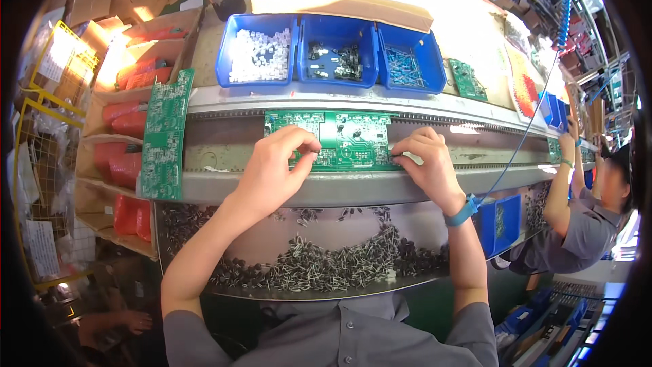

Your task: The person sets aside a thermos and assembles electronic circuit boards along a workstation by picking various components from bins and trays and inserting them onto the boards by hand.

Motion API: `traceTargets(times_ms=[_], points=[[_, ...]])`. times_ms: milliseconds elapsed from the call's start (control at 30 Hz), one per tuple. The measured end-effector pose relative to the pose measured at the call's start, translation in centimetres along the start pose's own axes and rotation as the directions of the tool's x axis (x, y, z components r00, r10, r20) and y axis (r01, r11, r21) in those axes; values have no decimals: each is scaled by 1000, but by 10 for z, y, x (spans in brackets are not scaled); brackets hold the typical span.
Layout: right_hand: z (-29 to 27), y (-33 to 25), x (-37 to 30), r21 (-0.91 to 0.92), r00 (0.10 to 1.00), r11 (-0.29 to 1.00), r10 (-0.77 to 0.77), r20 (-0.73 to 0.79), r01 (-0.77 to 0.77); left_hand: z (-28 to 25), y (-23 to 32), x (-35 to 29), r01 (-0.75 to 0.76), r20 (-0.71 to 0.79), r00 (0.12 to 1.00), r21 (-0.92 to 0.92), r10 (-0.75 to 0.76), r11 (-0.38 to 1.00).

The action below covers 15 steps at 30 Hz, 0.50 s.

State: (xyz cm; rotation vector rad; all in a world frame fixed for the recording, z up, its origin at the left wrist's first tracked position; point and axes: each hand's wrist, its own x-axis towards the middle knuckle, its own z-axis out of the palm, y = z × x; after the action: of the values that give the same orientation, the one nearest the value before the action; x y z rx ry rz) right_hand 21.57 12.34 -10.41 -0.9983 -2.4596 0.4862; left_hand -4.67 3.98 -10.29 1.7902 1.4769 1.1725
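Note:
A green circuit board [353,139] lies across the rails of the conveyor track in front of me, with small parts standing on it. My left hand [282,160] is over its left part, thumb and fingertips pinched together; whatever they may hold is too small to make out. At the board's right edge is my right hand [426,163], its fingers curled and the thumb close to the forefinger. Any small part between those fingertips is hidden. A blue strap [463,211] circles my right wrist, with a thin blue cord running up from it.
Blue bins hold white connectors [259,56], dark parts [336,61] and blue-bodied leaded parts [405,66]. Nearer me, a metal tray holds many capacitors [333,258]. More circuit boards [163,136] stand at the left, beside cartons of red bags [125,163]. A co-worker [584,211] is at the right.

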Motion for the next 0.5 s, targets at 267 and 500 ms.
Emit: traceTargets(times_ms=[267,500], points=[[2,3,-1,16,1000,1000,7,-7,-7,11,-17,-3,55,7,998,-13,-55,998],[3,2,0,10,1000,1000,19,0,-19,12,-17,-2,78,20,997,-10,-77,997]])
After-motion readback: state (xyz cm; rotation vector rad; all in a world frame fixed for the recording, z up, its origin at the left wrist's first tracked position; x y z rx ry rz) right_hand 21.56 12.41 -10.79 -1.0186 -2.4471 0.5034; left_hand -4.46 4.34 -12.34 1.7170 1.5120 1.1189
